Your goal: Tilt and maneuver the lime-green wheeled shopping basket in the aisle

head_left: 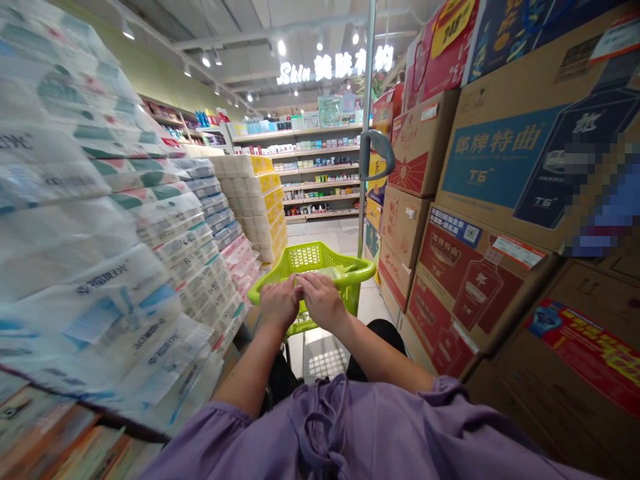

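A lime-green shopping cart (364, 267) stands right in front of my body, its basket pierced with small holes. My left hand (281, 303) is closed over the left half of the cart's handle bar. Beside it, my right hand (321, 299) wraps the middle of the same bar, and the two hands touch at the fingers. A pale flat panel (330, 272) shows just beyond my fingers at the handle. Most of the basket's inside is hidden behind the hands and bar.
Stacked tissue packs (180, 233) line the left, with yellow-white paper bundles (255, 200) beyond. Cardboard cartons (500, 147) rise close on the right. A metal post (367, 80) with a grey loop handle (385, 155) stands ahead right. Shelves of small goods (320, 163) cross the far end.
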Tool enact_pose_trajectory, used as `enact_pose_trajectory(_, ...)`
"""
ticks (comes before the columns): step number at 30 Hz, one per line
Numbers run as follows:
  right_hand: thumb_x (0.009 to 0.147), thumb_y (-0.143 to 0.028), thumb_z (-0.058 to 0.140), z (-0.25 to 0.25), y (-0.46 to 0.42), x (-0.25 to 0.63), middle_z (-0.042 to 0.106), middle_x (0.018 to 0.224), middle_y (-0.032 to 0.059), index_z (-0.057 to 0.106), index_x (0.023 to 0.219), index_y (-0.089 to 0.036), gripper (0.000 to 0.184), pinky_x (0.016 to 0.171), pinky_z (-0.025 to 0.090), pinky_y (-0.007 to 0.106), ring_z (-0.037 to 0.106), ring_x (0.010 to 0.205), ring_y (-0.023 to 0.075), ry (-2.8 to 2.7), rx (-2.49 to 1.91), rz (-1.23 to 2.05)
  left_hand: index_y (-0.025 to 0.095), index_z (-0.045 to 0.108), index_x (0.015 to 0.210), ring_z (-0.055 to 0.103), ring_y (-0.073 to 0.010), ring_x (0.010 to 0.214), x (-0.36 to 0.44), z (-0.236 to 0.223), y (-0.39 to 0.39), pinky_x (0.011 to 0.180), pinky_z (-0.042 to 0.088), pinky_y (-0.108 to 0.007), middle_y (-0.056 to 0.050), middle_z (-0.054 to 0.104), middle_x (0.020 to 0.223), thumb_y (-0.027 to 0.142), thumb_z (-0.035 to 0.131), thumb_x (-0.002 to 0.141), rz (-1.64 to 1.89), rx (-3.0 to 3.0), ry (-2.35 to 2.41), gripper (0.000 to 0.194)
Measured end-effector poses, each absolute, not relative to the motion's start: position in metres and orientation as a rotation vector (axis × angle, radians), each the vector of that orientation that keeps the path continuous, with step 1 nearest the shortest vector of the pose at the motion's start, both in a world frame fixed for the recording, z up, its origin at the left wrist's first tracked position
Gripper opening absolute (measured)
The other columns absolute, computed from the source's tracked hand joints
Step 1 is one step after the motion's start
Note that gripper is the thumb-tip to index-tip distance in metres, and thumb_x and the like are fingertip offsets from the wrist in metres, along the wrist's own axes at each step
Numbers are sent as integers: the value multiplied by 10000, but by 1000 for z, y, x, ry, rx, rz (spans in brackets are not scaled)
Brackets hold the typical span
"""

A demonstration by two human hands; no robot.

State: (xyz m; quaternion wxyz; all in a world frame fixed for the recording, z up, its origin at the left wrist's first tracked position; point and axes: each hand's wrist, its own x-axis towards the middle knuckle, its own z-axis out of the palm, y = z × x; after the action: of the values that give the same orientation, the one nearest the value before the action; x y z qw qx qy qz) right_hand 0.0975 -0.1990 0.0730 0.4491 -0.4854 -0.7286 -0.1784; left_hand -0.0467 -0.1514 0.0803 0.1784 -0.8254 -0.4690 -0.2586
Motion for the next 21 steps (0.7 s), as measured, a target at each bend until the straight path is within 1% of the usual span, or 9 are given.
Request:
enact_pose_trajectory(2, 934, -192, 422, 72, -197, 107, 655, 1170, 61, 619, 1197, -194, 329, 1019, 398, 371, 551, 1095, 215, -1742, -1240, -438, 128, 572, 1253, 634, -272, 862, -48, 80, -153, 798, 350, -407, -134, 713, 954, 395, 262, 977, -713, -2327, -1297, 494)
enact_pose_trajectory(5, 912, -174, 446, 71, -193, 117, 670, 1113, 90, 643, 1147, -159, 306, 994, 417, 383, 566, 1051, 228, -1565, -1354, -426, 131, 584, 1238, 633, -256, 849, -47, 80, -154, 790, 349, -395, -124, 719, 958, 399, 265, 981, -717, -2276, -1285, 490)
enact_pose_trajectory(7, 905, -177, 461, 71, -193, 112, 664, 1126, 97, 642, 1151, -159, 306, 993, 417, 379, 562, 1064, 228, -1556, -1360, -432, 139, 606, 1206, 633, -248, 831, -44, 80, -155, 788, 344, -392, -117, 723, 942, 387, 258, 987, -746, -2238, -1322, 480)
enact_pose_trajectory(12, 919, -208, 467, 72, -197, 100, 645, 1211, 63, 610, 1219, -208, 332, 1013, 392, 370, 550, 1110, 209, -1789, -1211, -460, 143, 616, 1187, 631, -245, 817, -43, 80, -157, 776, 335, -394, -101, 725, 912, 348, 251, 997, -752, -2246, -1319, 460)
enact_pose_trajectory(17, 915, -216, 466, 63, -195, 132, 656, 1175, 97, 615, 1193, -169, 319, 990, 399, 405, 569, 1084, 227, -1609, -1320, -447, 144, 611, 1204, 631, -245, 827, -43, 79, -158, 780, 335, -395, -105, 725, 947, 338, 288, 988, -781, -2238, -1299, 434)
enact_pose_trajectory(21, 913, -224, 467, 62, -195, 119, 647, 1171, 104, 615, 1188, -177, 315, 991, 394, 421, 555, 1101, 237, -1544, -1339, -459, 142, 631, 1173, 632, -248, 810, -39, 77, -157, 780, 334, -398, -104, 729, 925, 320, 310, 978, -827, -2211, -1315, 415)
